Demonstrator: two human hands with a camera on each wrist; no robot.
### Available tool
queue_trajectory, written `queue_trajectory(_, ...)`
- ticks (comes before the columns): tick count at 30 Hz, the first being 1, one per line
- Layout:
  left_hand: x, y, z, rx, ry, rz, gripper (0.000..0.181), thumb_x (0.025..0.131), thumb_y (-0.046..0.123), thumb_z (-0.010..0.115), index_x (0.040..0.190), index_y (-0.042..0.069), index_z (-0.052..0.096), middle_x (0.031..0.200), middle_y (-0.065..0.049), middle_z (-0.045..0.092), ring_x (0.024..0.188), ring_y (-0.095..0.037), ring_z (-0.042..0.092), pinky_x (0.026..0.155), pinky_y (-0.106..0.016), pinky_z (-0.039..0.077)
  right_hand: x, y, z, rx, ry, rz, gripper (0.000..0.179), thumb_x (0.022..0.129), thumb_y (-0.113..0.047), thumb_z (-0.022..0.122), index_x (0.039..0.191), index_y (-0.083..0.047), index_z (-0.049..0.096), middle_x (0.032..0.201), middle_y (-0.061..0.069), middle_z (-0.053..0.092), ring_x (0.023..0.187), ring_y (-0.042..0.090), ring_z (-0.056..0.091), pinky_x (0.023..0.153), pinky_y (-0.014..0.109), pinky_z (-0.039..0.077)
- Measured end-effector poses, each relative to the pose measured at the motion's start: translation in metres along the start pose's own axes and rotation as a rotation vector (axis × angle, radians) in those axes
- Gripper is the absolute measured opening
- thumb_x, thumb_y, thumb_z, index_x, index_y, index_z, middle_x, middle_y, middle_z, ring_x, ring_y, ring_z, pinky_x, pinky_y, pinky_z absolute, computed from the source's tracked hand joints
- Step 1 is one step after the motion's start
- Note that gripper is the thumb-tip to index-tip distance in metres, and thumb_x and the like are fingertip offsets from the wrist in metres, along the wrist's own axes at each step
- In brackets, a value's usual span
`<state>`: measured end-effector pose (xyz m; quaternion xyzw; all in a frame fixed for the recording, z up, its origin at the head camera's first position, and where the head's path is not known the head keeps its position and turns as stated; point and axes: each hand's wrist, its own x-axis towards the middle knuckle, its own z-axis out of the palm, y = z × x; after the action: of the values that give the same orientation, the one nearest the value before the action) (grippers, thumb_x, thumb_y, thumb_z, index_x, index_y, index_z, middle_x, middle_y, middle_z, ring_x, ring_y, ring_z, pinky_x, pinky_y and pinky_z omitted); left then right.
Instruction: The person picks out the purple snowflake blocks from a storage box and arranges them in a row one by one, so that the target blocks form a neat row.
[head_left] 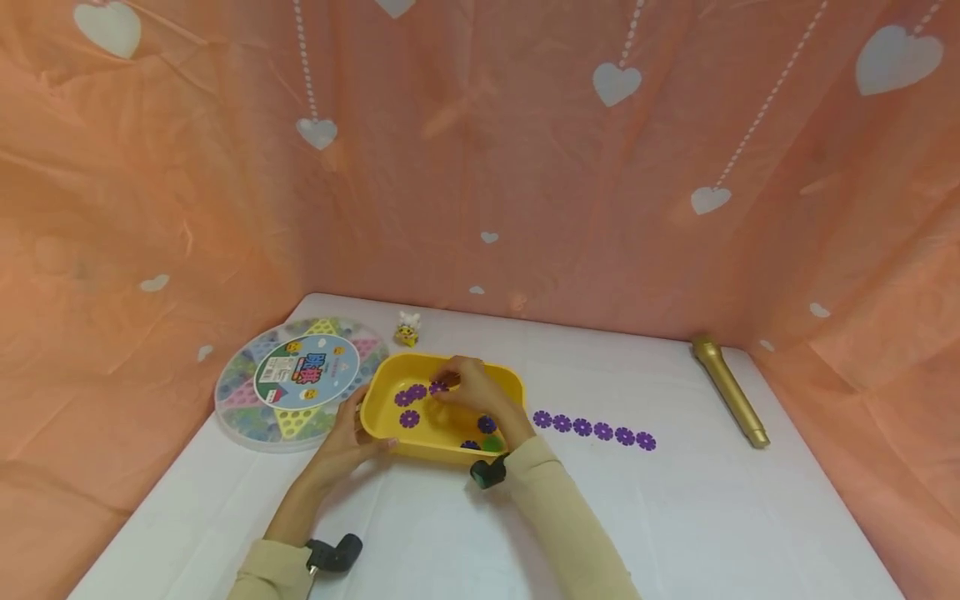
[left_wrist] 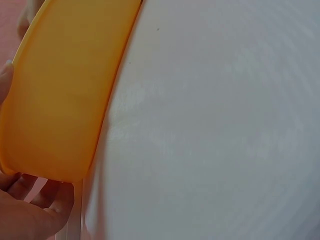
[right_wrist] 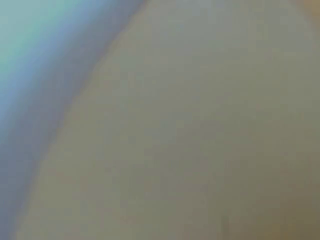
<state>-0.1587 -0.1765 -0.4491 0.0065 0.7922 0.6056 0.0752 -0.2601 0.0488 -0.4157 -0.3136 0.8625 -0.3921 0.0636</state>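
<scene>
A yellow plastic basin (head_left: 450, 450) stands on the table, with several purple snowflake discs (head_left: 409, 418) inside. Darker blue discs (head_left: 486, 425) and a green disc (head_left: 492, 443) lie toward its near right corner. My left hand (head_left: 347, 442) grips the basin's left end, thumb along the near rim; in the left wrist view its fingers curl against the yellow end wall (left_wrist: 60, 100). Inside the basin, my right hand (head_left: 472, 387) pinches a purple disc (head_left: 437, 388) at its fingertips. The right wrist view is only a blur of beige and blue-grey.
Right of the basin, several purple discs (head_left: 582, 427) form a row on the white table (head_left: 712, 517). A round Chinese checkers set (head_left: 307, 371) lies to the left. Behind stands a small white-and-yellow figurine (head_left: 407, 330). Far right lies a gold microphone (head_left: 729, 390); heart-printed curtains (head_left: 465, 167) enclose the table.
</scene>
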Motion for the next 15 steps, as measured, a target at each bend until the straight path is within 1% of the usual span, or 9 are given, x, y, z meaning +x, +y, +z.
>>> queue_trajectory(2, 0.001, -0.001, 0.001, -0.002, 0.001, 0.003, 0.102, 0.076, 0.021, 0.076, 0.149, 0.016, 0.006, 0.151, -0.016, 0.006, 0.137, -0.040, 0.019, 0.111, -0.052, 0.022, -0.006, -0.004, -0.013, 0.016, 0.036, -0.045, 0.025, 0.081, -0.009, 0.071, 0.105, -0.002, 0.067, 0.100, 0.007, 0.065, 0.092, 0.016, 0.062, 0.085, 0.026, 0.053)
queue_trajectory(4, 0.000, 0.000, 0.001, -0.008, 0.000, 0.005, 0.101, 0.077, 0.020, 0.076, 0.149, 0.016, 0.006, 0.150, -0.016, 0.006, 0.137, -0.040, 0.020, 0.111, -0.052, 0.023, -0.013, -0.007, -0.027, 0.034, 0.085, -0.099, 0.025, 0.079, -0.006, 0.072, 0.103, -0.001, 0.068, 0.100, 0.008, 0.065, 0.091, 0.019, 0.063, 0.085, 0.031, 0.054)
queue_trajectory(6, -0.001, 0.001, 0.001, -0.010, -0.002, 0.006, 0.101, 0.077, 0.018, 0.076, 0.149, 0.016, 0.005, 0.150, -0.016, 0.006, 0.136, -0.040, 0.020, 0.110, -0.051, 0.024, -0.021, -0.007, -0.041, 0.047, 0.124, -0.134, 0.025, 0.078, -0.004, 0.073, 0.103, 0.000, 0.067, 0.100, 0.010, 0.065, 0.090, 0.020, 0.063, 0.085, 0.034, 0.054)
queue_trajectory(8, -0.002, 0.002, 0.001, -0.008, -0.003, 0.007, 0.101, 0.078, 0.018, 0.075, 0.149, 0.016, 0.005, 0.150, -0.016, 0.006, 0.136, -0.041, 0.020, 0.110, -0.052, 0.024, -0.031, -0.004, -0.054, 0.055, 0.162, -0.150, 0.025, 0.078, -0.004, 0.073, 0.102, 0.000, 0.068, 0.099, 0.010, 0.065, 0.089, 0.021, 0.064, 0.084, 0.036, 0.054)
queue_trajectory(10, -0.003, 0.003, 0.000, -0.003, -0.005, 0.009, 0.101, 0.078, 0.019, 0.075, 0.149, 0.016, 0.004, 0.150, -0.017, 0.006, 0.136, -0.041, 0.020, 0.110, -0.052, 0.023, -0.042, 0.001, -0.067, 0.052, 0.197, -0.140, 0.024, 0.079, -0.005, 0.073, 0.102, 0.000, 0.068, 0.099, 0.009, 0.065, 0.089, 0.020, 0.064, 0.084, 0.035, 0.054)
queue_trajectory(13, -0.003, 0.002, 0.000, -0.005, -0.006, 0.012, 0.100, 0.078, 0.019, 0.075, 0.149, 0.016, 0.005, 0.150, -0.017, 0.006, 0.136, -0.041, 0.020, 0.110, -0.053, 0.022, -0.059, 0.012, -0.083, 0.028, 0.260, -0.100, 0.024, 0.079, -0.008, 0.073, 0.102, -0.002, 0.068, 0.098, 0.008, 0.065, 0.089, 0.020, 0.064, 0.084, 0.030, 0.054)
queue_trajectory(15, -0.003, 0.002, 0.000, -0.016, -0.008, 0.018, 0.100, 0.078, 0.018, 0.075, 0.149, 0.016, 0.005, 0.150, -0.017, 0.005, 0.136, -0.042, 0.021, 0.110, -0.053, 0.024, -0.072, 0.021, -0.092, 0.021, 0.297, -0.076, 0.024, 0.079, -0.008, 0.074, 0.102, -0.003, 0.068, 0.098, 0.009, 0.065, 0.090, 0.021, 0.064, 0.084, 0.031, 0.054)
